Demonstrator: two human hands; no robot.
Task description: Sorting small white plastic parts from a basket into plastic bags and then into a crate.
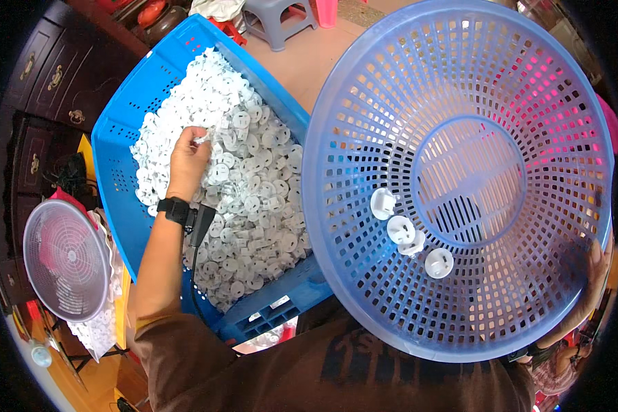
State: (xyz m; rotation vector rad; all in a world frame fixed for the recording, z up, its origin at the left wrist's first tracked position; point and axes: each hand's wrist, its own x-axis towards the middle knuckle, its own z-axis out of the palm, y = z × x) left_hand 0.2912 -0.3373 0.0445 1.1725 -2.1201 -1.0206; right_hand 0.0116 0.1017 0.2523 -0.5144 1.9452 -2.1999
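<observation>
My left hand [189, 161] is over a heap of small round white plastic parts [254, 199] in a blue plastic crate [120, 147]. Its fingers are pinched on one white plastic part [202, 139]. A dark strap with a small black cabled device is round that wrist. My right hand [595, 266] grips the rim of a large bluish-purple plastic basket [353, 295] at its right side, with part of the hand behind the mesh. The basket is tilted toward me. Several white parts [401, 230] lie inside it, left of the round bottom.
A smaller purple basket [67, 261] stands at the left by more white parts [97, 331]. Dark wooden drawers [55, 75] rise behind it. A grey plastic stool [278, 20] stands on the floor beyond the crate. The large basket overlaps the crate's right side.
</observation>
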